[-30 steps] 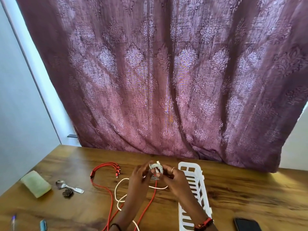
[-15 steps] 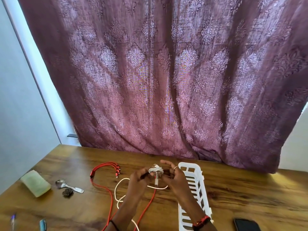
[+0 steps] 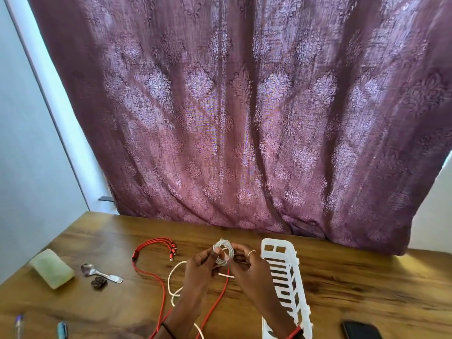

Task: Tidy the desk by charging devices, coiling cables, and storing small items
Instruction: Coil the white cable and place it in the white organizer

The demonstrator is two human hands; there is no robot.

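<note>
A small coil of white cable is held above the wooden desk. My left hand pinches its left side and my right hand holds its right side with curled fingers. A loose length of the same white cable trails over the desk beneath my left arm. A red multi-plug cable lies in loops left of my hands, its plugs fanned out near the coil. A white slotted plastic tray lies just right of my right hand.
A pale green block, a metal spoon and a small dark item lie at the left. Two pens sit at the near left edge. A black phone lies at the near right. A purple curtain hangs behind the desk.
The coil has turned in my hands and now shows as an open ring. My right hand's fingers shifted around it; both hands stayed in about the same spot.
</note>
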